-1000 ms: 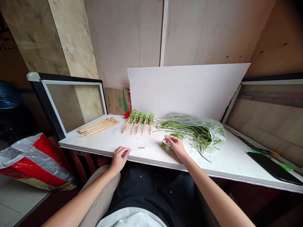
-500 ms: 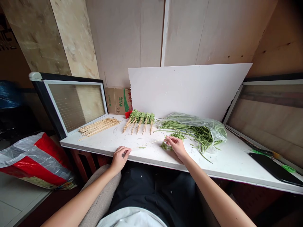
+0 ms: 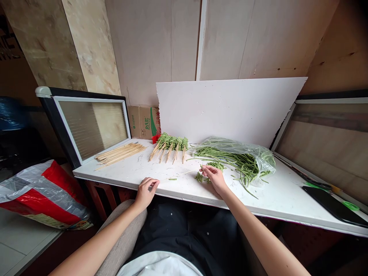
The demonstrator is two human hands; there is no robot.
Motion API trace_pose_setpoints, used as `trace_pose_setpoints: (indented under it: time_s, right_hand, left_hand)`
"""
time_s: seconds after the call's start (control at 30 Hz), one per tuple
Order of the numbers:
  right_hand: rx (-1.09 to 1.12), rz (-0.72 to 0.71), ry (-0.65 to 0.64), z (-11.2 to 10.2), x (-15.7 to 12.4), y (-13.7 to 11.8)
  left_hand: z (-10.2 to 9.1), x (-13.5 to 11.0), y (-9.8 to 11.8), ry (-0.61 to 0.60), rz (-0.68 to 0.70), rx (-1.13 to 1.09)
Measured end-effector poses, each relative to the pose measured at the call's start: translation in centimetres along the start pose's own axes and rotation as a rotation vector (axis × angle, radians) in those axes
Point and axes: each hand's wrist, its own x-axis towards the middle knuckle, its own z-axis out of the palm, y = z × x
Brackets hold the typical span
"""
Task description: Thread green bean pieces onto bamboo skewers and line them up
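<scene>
My left hand (image 3: 146, 191) is closed at the table's front edge, pinching one end of a thin bamboo skewer (image 3: 188, 172). The skewer slants up to the right, where my right hand (image 3: 212, 177) is closed around a small piece of long green bean (image 3: 201, 166) at its far end. Whether the tip has gone through the piece is too small to tell. Cut bean pieces (image 3: 199, 177) lie beneath my right hand, partly hidden, with another pile of cut beans (image 3: 216, 165) just behind it. One lone bean piece (image 3: 173, 179) rests on the table below the skewer.
Filled bean skewers (image 3: 172, 142) are stacked toward the back, left of a clear bag of long beans (image 3: 250, 157). Bare bamboo skewers (image 3: 120, 154) lie at the left. At the right are a black phone (image 3: 335, 205) and scissors (image 3: 314, 182). A white board (image 3: 230, 109) stands behind.
Both hands hold nearly the same place and grip. The view has shifted very slightly; nothing was picked up or let go.
</scene>
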Motion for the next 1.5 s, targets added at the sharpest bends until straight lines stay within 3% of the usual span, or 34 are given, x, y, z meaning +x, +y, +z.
trace_pose_setpoints:
  time_s: [0.57,1.5]
  right_hand:
    - [0.007,0.007,0.027,0.0,0.0,0.0]
    - [-0.002,0.0,-0.07,0.1,-0.3,-0.4]
  left_hand:
    - [0.1,-0.1,-0.1,0.029,-0.045,-0.003]
    - [0.2,-0.1,-1.0,-0.015,-0.039,0.006]
